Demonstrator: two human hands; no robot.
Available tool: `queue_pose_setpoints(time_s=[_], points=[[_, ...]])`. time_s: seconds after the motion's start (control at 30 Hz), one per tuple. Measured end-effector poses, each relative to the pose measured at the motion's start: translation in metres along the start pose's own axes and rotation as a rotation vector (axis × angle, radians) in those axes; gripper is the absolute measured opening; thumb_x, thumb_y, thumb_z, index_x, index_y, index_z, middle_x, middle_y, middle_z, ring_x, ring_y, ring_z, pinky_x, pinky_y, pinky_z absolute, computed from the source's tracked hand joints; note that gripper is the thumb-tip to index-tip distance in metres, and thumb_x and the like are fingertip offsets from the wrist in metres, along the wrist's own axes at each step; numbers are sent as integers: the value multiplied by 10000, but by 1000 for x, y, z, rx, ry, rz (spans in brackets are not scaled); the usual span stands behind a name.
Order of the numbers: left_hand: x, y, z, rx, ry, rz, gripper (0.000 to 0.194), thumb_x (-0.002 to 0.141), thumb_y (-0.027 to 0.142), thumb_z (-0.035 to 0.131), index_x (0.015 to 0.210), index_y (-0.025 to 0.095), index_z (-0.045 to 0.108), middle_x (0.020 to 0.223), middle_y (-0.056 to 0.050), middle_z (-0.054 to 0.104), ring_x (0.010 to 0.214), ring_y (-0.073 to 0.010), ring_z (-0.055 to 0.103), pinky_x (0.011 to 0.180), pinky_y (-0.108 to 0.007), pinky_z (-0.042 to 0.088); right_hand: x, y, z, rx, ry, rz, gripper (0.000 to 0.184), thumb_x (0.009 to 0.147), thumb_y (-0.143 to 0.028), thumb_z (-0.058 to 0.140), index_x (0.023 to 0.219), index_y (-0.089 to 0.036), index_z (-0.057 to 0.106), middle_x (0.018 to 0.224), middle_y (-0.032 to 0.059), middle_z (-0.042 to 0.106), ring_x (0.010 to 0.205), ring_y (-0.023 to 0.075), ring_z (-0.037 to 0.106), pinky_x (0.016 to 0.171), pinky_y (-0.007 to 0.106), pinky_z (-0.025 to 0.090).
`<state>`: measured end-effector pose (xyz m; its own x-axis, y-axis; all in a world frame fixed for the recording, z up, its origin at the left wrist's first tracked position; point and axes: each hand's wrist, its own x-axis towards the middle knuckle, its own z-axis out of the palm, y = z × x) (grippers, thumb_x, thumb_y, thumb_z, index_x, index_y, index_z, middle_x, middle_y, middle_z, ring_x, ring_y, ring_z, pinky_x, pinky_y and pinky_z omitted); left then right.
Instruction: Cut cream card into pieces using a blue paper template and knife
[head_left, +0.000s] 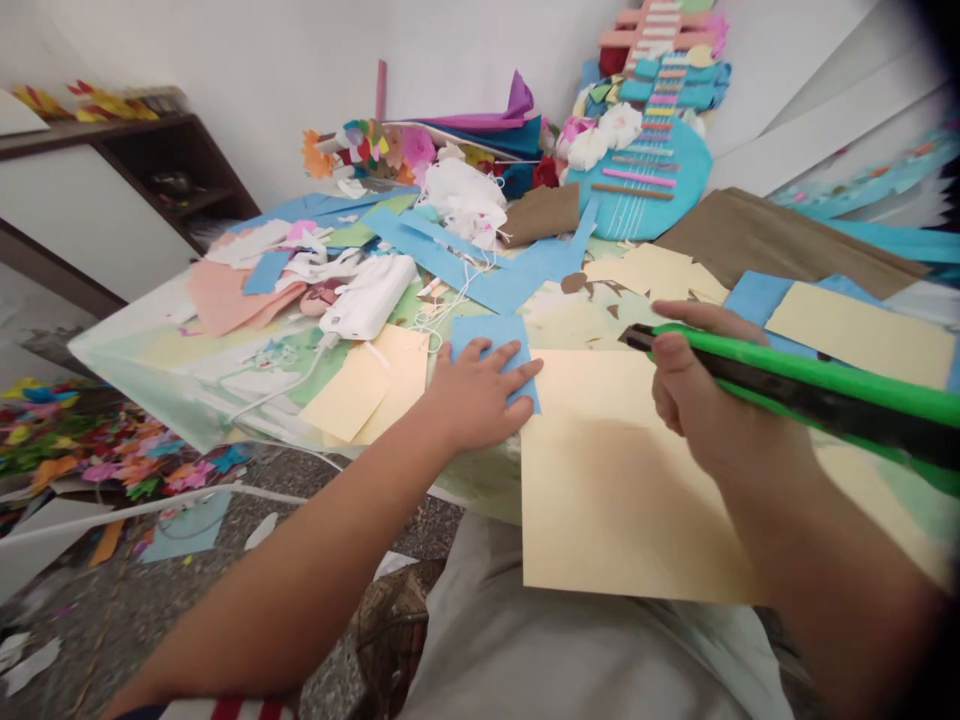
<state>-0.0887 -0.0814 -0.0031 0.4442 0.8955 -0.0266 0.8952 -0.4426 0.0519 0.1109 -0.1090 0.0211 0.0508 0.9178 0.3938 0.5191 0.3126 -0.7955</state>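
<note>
My left hand [486, 388] lies palm down with fingers spread, pressing on a small blue paper piece [491, 328] on the table. Beside it, a large cream paper sheet [600, 490] overhangs the table's near edge above my lap. My right hand [709, 400] grips a green and black utility knife [810, 385], raised above this sheet. The knife's narrow dark tip points left, its long body reaching the right edge of the view. Whether a blade is out I cannot tell. Smaller cream pieces [352, 395] lie left of my left hand.
A white power bank [369, 297] with a cable sits on the left of the table [135, 335]. Behind are paper scraps, tangled white string [465, 200], brown paper [780, 240] and a blue guitar-shaped craft [675, 190]. Paper flowers [142, 450] lie at lower left.
</note>
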Motion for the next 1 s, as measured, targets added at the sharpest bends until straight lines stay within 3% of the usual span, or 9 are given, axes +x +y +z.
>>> queue_pose_setpoints(time_s=[0.1, 0.17, 0.23, 0.3, 0.37, 0.5, 0.6, 0.67, 1.0], points=[[-5, -5, -4, 27, -9, -51, 515, 836, 456, 257, 1330, 318, 307, 1420, -2, 274, 1250, -316, 260, 964, -620, 131, 27, 8, -3, 134, -201, -7, 331, 741, -397, 542, 1008, -201, 553, 678, 15, 609, 576, 138, 578, 528, 272, 462], [-8, -8, -9, 69, -20, -98, 518, 830, 457, 272, 1318, 294, 338, 1405, -36, 306, 1264, -314, 249, 970, -623, 97, 41, 14, 4, 134, -371, -27, 303, 709, -343, 576, 976, -201, 590, 820, 37, 632, 732, 158, 606, 651, 288, 482], [-9, -8, -15, 99, -27, -114, 517, 823, 436, 304, 1314, 280, 347, 1395, -67, 322, 1267, -309, 255, 973, -609, 113, 51, 20, 15, 203, -444, 64, 300, 710, -327, 558, 983, -208, 599, 815, 28, 629, 749, 160, 609, 671, 287, 482], [-7, -6, -21, 102, -28, -76, 513, 816, 376, 335, 1316, 265, 344, 1395, -71, 323, 1260, -296, 280, 981, -574, 163, 57, 24, 25, 335, -417, 143, 308, 731, -321, 515, 1015, -220, 576, 813, 18, 625, 750, 152, 609, 699, 289, 479], [-2, -2, -24, 84, -29, 5, 492, 814, 317, 342, 1299, 240, 374, 1379, -56, 355, 1241, -268, 319, 994, -514, 210, 60, 28, 32, 383, -399, 135, 297, 742, -298, 479, 1022, -234, 556, 842, 12, 626, 793, 148, 603, 752, 290, 462], [9, 5, -18, 32, 44, 93, 439, 830, 324, 344, 1218, 167, 478, 1273, -66, 486, 1147, -238, 418, 959, -396, 308, 60, 33, 36, 108, -492, -30, 259, 727, -296, 481, 978, -260, 537, 785, -9, 625, 736, 159, 592, 683, 281, 445], [11, 6, -9, 20, 134, 59, 445, 842, 348, 333, 1213, 156, 485, 1256, -73, 496, 1121, -253, 419, 927, -411, 326, 59, 35, 37, -135, -523, -218, 314, 682, -317, 561, 982, -237, 517, 747, 3, 590, 695, 161, 554, 653, 278, 418], [10, 5, -5, 8, 154, 48, 447, 845, 349, 328, 1222, 164, 479, 1262, -67, 489, 1130, -256, 406, 930, -418, 317, 59, 35, 38, -207, -522, -271, 367, 668, -304, 584, 1013, -221, 491, 779, 19, 576, 706, 156, 535, 655, 271, 405], [13, 3, -2, -11, 149, 8, 508, 804, 371, 370, 1248, 131, 431, 1214, -117, 479, 1134, -274, 382, 935, -422, 296, 64, 31, 39, -164, -534, -163, 327, 710, -239, 484, 1014, -249, 362, 690, -42, 530, 565, 110, 485, 568, 242, 368]])
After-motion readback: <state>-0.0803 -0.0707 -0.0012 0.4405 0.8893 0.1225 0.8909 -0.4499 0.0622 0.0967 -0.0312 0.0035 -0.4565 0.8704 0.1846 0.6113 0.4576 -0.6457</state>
